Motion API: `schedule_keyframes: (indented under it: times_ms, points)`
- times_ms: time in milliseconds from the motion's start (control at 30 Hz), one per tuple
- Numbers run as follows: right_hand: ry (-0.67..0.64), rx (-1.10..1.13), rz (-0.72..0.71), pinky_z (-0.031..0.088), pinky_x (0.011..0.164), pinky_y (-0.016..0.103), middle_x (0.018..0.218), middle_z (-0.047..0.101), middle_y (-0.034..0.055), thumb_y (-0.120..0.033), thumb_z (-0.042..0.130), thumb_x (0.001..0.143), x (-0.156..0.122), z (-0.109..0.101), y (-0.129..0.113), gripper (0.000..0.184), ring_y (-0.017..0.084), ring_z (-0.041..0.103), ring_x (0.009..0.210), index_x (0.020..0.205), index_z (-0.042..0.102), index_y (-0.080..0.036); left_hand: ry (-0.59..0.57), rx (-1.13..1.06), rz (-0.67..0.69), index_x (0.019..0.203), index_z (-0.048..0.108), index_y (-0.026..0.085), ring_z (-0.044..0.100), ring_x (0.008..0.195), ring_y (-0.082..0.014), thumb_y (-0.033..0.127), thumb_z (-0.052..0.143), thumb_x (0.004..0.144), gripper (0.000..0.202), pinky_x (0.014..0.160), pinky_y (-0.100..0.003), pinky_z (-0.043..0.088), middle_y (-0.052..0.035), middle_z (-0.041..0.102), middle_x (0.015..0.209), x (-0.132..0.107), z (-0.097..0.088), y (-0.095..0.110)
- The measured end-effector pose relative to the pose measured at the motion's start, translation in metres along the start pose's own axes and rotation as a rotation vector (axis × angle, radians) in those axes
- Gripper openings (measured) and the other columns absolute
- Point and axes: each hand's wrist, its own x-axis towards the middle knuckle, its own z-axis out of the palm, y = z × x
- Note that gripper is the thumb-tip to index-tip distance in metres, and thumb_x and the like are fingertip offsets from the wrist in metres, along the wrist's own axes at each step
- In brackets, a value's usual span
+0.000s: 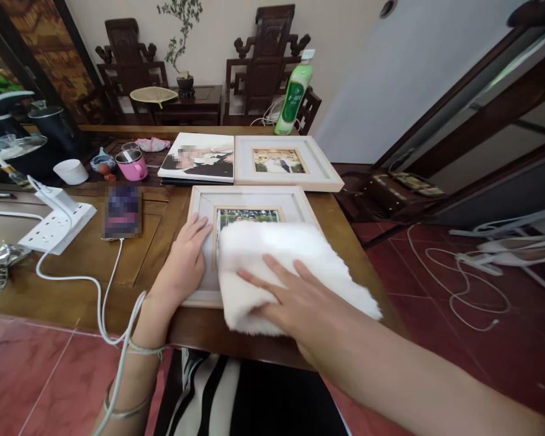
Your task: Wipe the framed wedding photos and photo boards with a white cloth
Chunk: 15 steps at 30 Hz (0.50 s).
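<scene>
A light wooden picture frame (pixel 249 192) with a photo inside lies flat at the table's front edge. On its left side rests my left hand (pixel 188 257), fingers stretched out over the frame and its pale mat. A white fluffy cloth (pixel 272 242) covers the frame's right and lower part and hides much of the photo. My right hand (pixel 286 293) presses on this cloth with spread fingertips, the thumb tucked at its fold.
Behind lie a second framed photo (pixel 295 175), a photo album (pixel 195 169) and a green bottle (pixel 294 94). Leftward are a phone (pixel 122 211), a white power strip (pixel 63 227), a pink mug (pixel 134 166) and a white cup (pixel 71 172). A white cable (pixel 100 297) crosses my left forearm.
</scene>
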Motion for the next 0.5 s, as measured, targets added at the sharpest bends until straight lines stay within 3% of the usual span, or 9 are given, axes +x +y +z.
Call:
schedule_keyframes:
  times_ms: [100,200,333,500]
  points:
    - [0.066,0.056,-0.055,0.034,0.103,0.072,0.148,0.047,-0.0004,-0.003,0.053,0.077,-0.016,0.006,-0.006,0.046,0.045,0.034,0.138,0.108,0.073,-0.032,0.003,-0.002,0.006,0.131,0.054,0.004,0.032,0.144,-0.0288,-0.002,0.034,0.082,0.053,0.118,-0.052,0.03,-0.0202,0.05,0.143,0.001,-0.001,0.001]
    - [0.048,0.084,-0.103,0.03,0.104,0.073,0.153,0.041,0.0015,0.001,0.051,0.072,-0.015,0.01,0.0,0.058,0.045,0.027,0.141,0.116,0.07,-0.031,0.0,0.002,0.0,0.131,0.054,0.004,0.031,0.144,-0.0284,-0.002,0.034,0.082,0.053,0.118,-0.051,0.03,-0.0199,0.051,0.143,0.001,-0.002,0.002]
    - [0.073,0.049,-0.055,0.026,0.108,0.071,0.157,0.032,0.0043,0.011,0.041,0.062,0.007,0.007,0.019,0.079,0.041,0.019,0.144,0.128,0.062,-0.027,0.0,0.015,0.004,0.131,0.053,0.004,0.031,0.144,-0.0286,-0.002,0.034,0.082,0.054,0.118,-0.052,0.031,-0.0199,0.05,0.143,0.0,0.0,0.0]
    - [0.161,-0.086,0.081,0.026,0.107,0.072,0.158,0.03,0.0077,0.014,0.037,0.065,0.053,-0.002,0.05,0.078,0.044,0.016,0.144,0.133,0.057,-0.019,0.02,0.007,0.026,0.132,0.054,0.007,0.032,0.144,-0.0291,-0.001,0.034,0.082,0.054,0.117,-0.053,0.032,-0.0185,0.051,0.143,0.0,0.003,-0.004]
